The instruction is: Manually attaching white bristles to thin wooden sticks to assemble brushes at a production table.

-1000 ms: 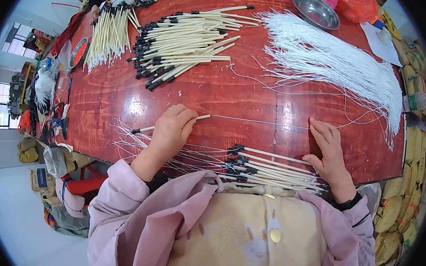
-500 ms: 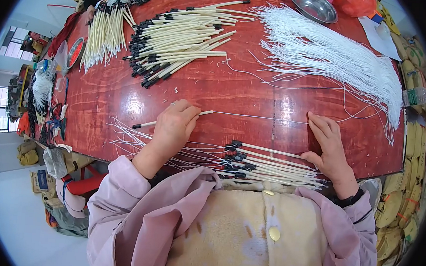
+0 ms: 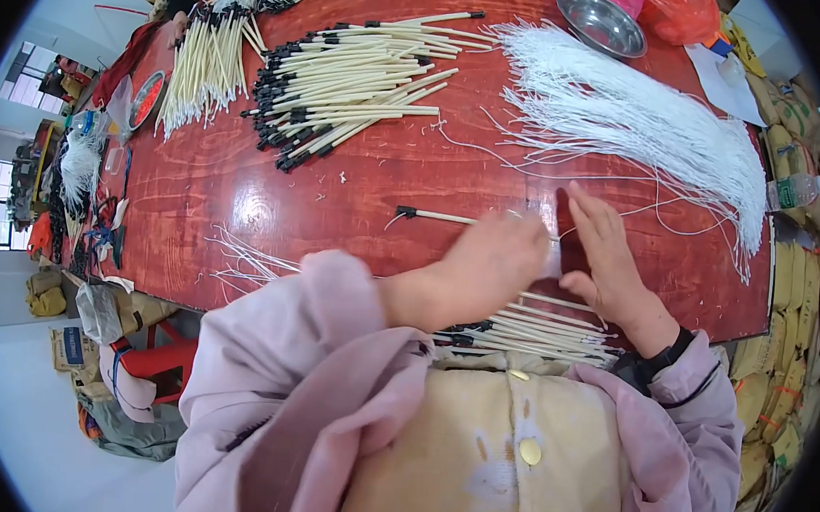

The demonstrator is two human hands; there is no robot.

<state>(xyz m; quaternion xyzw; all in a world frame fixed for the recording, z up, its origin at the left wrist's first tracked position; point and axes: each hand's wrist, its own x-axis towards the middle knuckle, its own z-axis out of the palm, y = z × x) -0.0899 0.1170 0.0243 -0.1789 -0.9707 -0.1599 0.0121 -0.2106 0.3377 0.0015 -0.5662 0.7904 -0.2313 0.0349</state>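
Note:
Slightly blurred by motion, my left hand (image 3: 499,267) is closed around a thin cream tube (image 3: 446,217) with a black end piece, held just above the red table. A short white string end shows at the black piece. Close to its right, my right hand (image 3: 614,256) has its fingers and thumb spread apart. White string (image 3: 565,234) shows between the two hands, and more runs off toward the white bundle. Beneath my hands lies a row of similar cream tubes (image 3: 557,328) with black ends, partly covered by my left forearm. Their loose white strings (image 3: 248,256) trail out left.
A large pile of cream tubes (image 3: 356,76) lies at the back, with another heap (image 3: 210,61) to its left. A thick bundle of white strings (image 3: 638,120) spreads across the right. A metal bowl (image 3: 602,24) stands behind it. Sacks (image 3: 779,310) are stacked beyond the table's right edge.
My left hand has moved right with the cream tube, coming close to my right hand. The string stretched between them has shortened. The right hand's fingers have lifted and spread.

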